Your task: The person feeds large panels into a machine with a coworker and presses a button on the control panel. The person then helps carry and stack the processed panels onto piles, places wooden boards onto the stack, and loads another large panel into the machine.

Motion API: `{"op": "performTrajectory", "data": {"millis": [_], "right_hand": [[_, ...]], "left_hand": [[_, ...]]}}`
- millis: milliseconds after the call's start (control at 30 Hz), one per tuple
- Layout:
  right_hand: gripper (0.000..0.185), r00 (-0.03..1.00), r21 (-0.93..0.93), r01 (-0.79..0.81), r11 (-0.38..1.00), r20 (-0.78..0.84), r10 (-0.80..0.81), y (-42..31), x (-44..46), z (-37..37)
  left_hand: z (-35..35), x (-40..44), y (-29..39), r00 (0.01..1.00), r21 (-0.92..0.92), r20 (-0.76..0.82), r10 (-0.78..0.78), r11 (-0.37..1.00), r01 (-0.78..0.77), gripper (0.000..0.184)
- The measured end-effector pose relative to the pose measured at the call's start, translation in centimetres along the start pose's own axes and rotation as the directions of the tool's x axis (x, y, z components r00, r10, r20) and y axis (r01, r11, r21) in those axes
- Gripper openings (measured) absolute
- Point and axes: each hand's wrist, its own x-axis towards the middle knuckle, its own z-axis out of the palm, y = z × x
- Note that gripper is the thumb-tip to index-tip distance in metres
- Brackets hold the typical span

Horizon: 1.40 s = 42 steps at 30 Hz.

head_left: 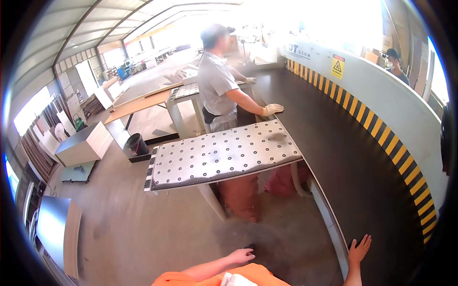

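My right hand (360, 249) lies on the near edge of the long black machine bed (334, 157), fingers stretched out, with nothing in it. My left hand (241, 256) hangs over the floor in front of my orange clothing (260, 272). Its fingers are loosely bent and I see nothing held in it. A small dark thing (249, 246) shows just beyond the left fingers; I cannot make out what it is. Ahead of me a white table with black round studs (224, 151) joins the bed's left side.
A co-worker in a grey shirt (217, 78) rests gloved hands on the bed. Yellow-black stripes (377, 131) edge the machine beam (362, 66). Red sacks (238, 198) sit below the studded table. Panel stacks (59, 233) and a black bucket (137, 144) stand left. Another person (395, 66) is behind the beam.
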Motion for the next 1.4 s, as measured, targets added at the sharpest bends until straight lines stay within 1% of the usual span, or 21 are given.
{"op": "performTrajectory", "data": {"millis": [33, 67, 167, 200, 267, 300, 333, 400, 433, 500, 600, 667, 800, 867, 967, 1133, 1300, 1400], "right_hand": [[0.07, 0.999, 0.016, 0.039, 0.999, 0.025, -0.039, 0.5, -0.2, -0.4], [0.07, 0.999, 0.022, 0.053, 0.998, 0.012, -0.053, 0.8, -0.4, -0.6], [0.069, 0.996, 0.041, 0.084, 0.996, -0.023, -0.083, 0.8, -0.5, -0.5], [0.068, 0.996, 0.046, 0.09, 0.995, -0.032, -0.089, 0.9, -0.4, -0.3], [0.068, 0.995, 0.056, 0.09, 0.994, -0.048, -0.087, 1.2, -0.6, -0.2], [0.067, 0.995, 0.06, 0.089, 0.994, -0.051, -0.086, 1.2, -0.7, -0.4], [0.067, 0.994, 0.063, 0.096, 0.993, -0.055, -0.093, 0.9, -0.6, -0.4], [0.064, 0.997, 0.033, 0.067, 0.997, -0.05, -0.066, 0.4, -1.0, -1.0], [0.062, 0.997, 0.019, 0.062, 0.998, -0.047, -0.061, 0.1, -1.0, -1.3], [0.063, 0.998, -0.041, 0.047, 0.998, -0.048, -0.049, 0.9, -0.1, 0.5], [0.062, 1.0, -0.117, 0.0, 0.993, -0.027, -0.004, 0.3, -0.2, 0.5], [0.061, 1.0, -0.149, -0.021, 0.989, -0.016, 0.019, 0.1, -0.4, 0.1], [0.061, 0.999, -0.164, -0.034, 0.986, -0.016, 0.032, 0.0, -0.4, 0.2], [0.061, 0.999, -0.162, -0.04, 0.986, -0.006, 0.039, -0.6, -0.8, -0.5], [0.061, 0.999, -0.149, -0.042, 0.988, 0.016, 0.045, -1.9, -1.9, -2.5], [0.061, 0.998, -0.139, -0.051, 0.989, 0.015, 0.054, -1.8, -1.8, -2.7], [0.06, 0.997, -0.126, -0.071, 0.989, 0.023, 0.075, -2.4, -2.4, -3.6], [0.06, 0.998, -0.121, -0.063, 0.991, 0.011, 0.064, -2.2, -2.2, -3.3]], "left_hand": [[0.9, -0.5, 0.9, 1.0, -0.012, -0.01, 0.027, 1.0, -0.027, 0.056], [1.5, -1.1, 1.4, 0.998, -0.023, -0.02, 0.052, 0.998, -0.052, 0.055], [1.2, -3.1, 0.7, 0.998, 0.058, 0.045, -0.051, 0.997, 0.048, 0.056], [-0.3, -4.4, 1.3, 0.985, 0.082, 0.115, -0.125, 0.99, 0.116, 0.057], [1.3, -4.9, -7.2, 0.972, 0.15, -0.075, -0.222, 0.961, 0.231, 0.058], [0.3, -6.4, -8.8, 0.938, 0.072, 0.013, -0.347, 0.936, 0.345, 0.061], [-0.4, -8.4, -9.3, 0.909, 0.195, -0.083, -0.41, 0.887, 0.418, 0.063], [-1.0, -10.4, -14.1, 0.819, 0.159, -0.077, -0.568, 0.804, 0.573, 0.062], [-1.1, -11.2, -14.7, 0.801, 0.144, -0.121, -0.586, 0.788, 0.598, 0.06], [-1.2, -13.3, -15.9, 0.749, 0.096, -0.214, -0.628, 0.749, 0.656, 0.058], [0.2, -13.1, -17.3, 0.793, 0.121, -0.175, -0.583, 0.787, 0.605, 0.058], [1.0, -12.2, -14.8, 0.84, 0.123, -0.155, -0.52, 0.834, 0.539, 0.057], [2.0, -9.0, -7.6, 0.948, 0.149, -0.129, -0.292, 0.939, 0.31, 0.054], [1.5, -7.8, -3.8, 0.974, 0.107, -0.073, -0.215, 0.969, 0.222, 0.05], [2.1, -5.8, -3.1, 0.988, 0.068, -0.069, -0.137, 0.988, 0.141, 0.047], [1.4, -5.7, -3.6, 0.971, 0.134, -0.088, -0.22, 0.964, 0.231, 0.047], [0.7, -7.6, -8.9, 0.94, 0.238, -0.133, -0.316, 0.91, 0.339, 0.052], [0.5, -8.7, -10.5, 0.914, 0.235, -0.125, -0.385, 0.884, 0.404, 0.055]]}}
